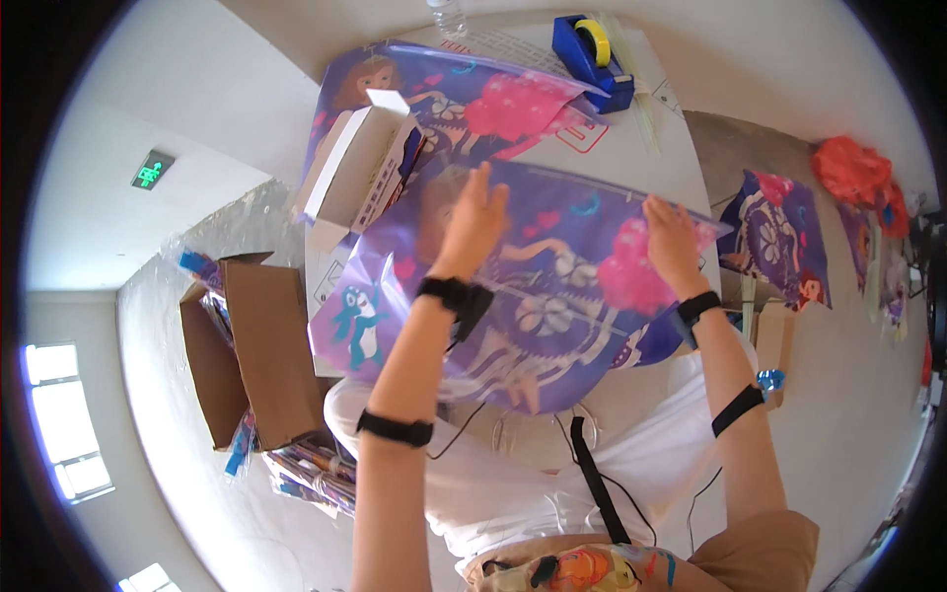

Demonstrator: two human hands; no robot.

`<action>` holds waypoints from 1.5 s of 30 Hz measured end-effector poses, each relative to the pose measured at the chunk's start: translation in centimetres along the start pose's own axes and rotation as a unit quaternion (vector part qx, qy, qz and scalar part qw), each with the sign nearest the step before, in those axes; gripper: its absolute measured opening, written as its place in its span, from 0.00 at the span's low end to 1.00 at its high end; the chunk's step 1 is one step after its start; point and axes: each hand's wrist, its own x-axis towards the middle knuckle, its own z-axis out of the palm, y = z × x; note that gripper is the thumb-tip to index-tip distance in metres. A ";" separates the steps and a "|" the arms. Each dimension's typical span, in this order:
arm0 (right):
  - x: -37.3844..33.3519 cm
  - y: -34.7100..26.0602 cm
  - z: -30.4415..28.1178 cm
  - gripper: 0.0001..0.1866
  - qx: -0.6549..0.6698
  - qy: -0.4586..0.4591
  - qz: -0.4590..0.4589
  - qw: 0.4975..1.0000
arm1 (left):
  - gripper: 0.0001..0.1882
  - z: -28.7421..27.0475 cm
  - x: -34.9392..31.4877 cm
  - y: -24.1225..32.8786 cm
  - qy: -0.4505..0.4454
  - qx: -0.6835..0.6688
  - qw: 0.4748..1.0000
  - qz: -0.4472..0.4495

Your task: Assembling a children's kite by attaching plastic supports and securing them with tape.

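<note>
Head view, step in hand: the work looks like spreading and squaring up a printed purple plastic sheet [552, 281], judging by both hands laid out across it.
Purple sheet: on the near part of the white table [643, 133], partly over a second printed sheet [449, 94]; its near edge shows against the white trousers [493, 493].
Left hand grip: the left hand [476, 222] has fingers extended, unclenched, over the sheet's far left part; whether it presses or only skims, I can't say.
Right hand grip: the right hand [674, 242] lies at the far right edge, fingers forward and slightly bent; with the thumb's side unclear, I cannot tell whether it pinches the film.
Next move's demand: probably even, light tension between the hands, because the glossy film seems thin and apt to crease, and care around the white box [355, 168] just beside the sheet's left end.
Left forearm: rises nearly straight from the lower edge, black band [395, 429] below the elbow-side bend.
Right forearm: slants up and inward from the lower right, wrist banded.
</note>
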 end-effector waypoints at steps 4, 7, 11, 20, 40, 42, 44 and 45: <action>0.1 -0.3 -2.9 0.23 -0.084 0.068 0.010 0.994 | 0.25 -8.9 -9.7 -1.6 0.088 0.033 0.992 0.086; -0.8 -7.8 -5.3 0.16 0.262 0.034 -0.059 0.963 | 0.31 -10.6 -19.9 -3.0 0.019 0.213 0.976 -0.041; -4.0 -14.6 -5.3 0.11 0.330 -0.038 -0.080 0.940 | 0.36 -6.5 -24.4 -6.6 -0.011 0.263 0.964 -0.025; -7.2 -4.2 -2.9 0.04 0.199 -0.110 0.034 0.973 | 0.39 2.2 -20.5 -7.5 -0.020 0.346 0.936 0.053; 8.9 -31.8 -10.6 0.04 0.274 0.009 -0.343 0.898 | 0.25 -15.4 -18.9 -11.9 0.368 -0.531 0.758 -0.091; 9.3 -32.6 -11.4 0.05 0.261 0.014 -0.347 0.901 | 0.21 -16.1 -19.2 -12.7 0.381 -0.545 0.742 -0.082; 9.1 -33.2 -11.4 0.05 0.251 0.017 -0.351 0.902 | 0.17 -16.4 -19.6 -13.0 0.396 -0.557 0.726 -0.075; 9.0 -33.3 -11.3 0.05 0.252 0.030 -0.344 0.904 | 0.15 -16.2 -19.4 -12.8 0.403 -0.543 0.734 -0.067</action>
